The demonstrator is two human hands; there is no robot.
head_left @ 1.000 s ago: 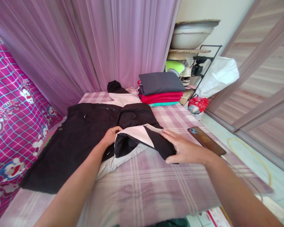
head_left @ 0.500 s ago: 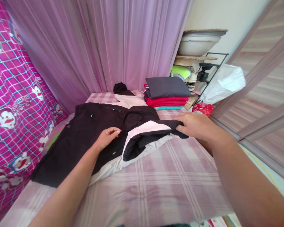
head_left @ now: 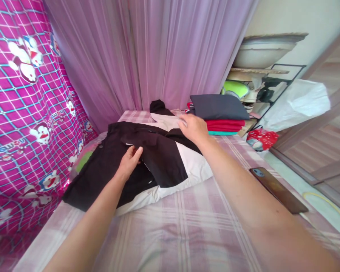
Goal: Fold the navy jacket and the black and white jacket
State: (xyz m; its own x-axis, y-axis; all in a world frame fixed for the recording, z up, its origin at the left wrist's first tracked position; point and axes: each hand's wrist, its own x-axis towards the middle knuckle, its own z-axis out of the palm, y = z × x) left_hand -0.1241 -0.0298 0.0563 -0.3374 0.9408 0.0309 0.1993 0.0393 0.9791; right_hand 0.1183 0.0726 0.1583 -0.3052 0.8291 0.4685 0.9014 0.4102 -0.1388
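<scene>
A black and off-white jacket (head_left: 164, 160) lies on the bed, one black sleeve section folded flat across its front. My left hand (head_left: 129, 162) is at the middle of the jacket, thumb up and fingers curled at the black cloth, their tips partly hidden by it. Over the jacket's far right part is my right hand (head_left: 195, 127), fingers bent and slightly apart above the off-white cloth; no fabric visibly hangs from it. The other sleeve stretches toward the curtain and ends in a black cuff (head_left: 158, 105).
A stack of folded clothes (head_left: 219, 107) stands behind my right hand. A phone (head_left: 279, 190) lies at the bed's right edge. Beyond are a rack with basins (head_left: 252, 54), a white plastic bag (head_left: 303, 102) and a red bag (head_left: 262, 139). Purple curtains (head_left: 164, 49) hang at the back.
My right hand has let go of the near sleeve end and moved left and away from me. That sleeve now lies folded over the jacket front. The view has shifted, showing the phone.
</scene>
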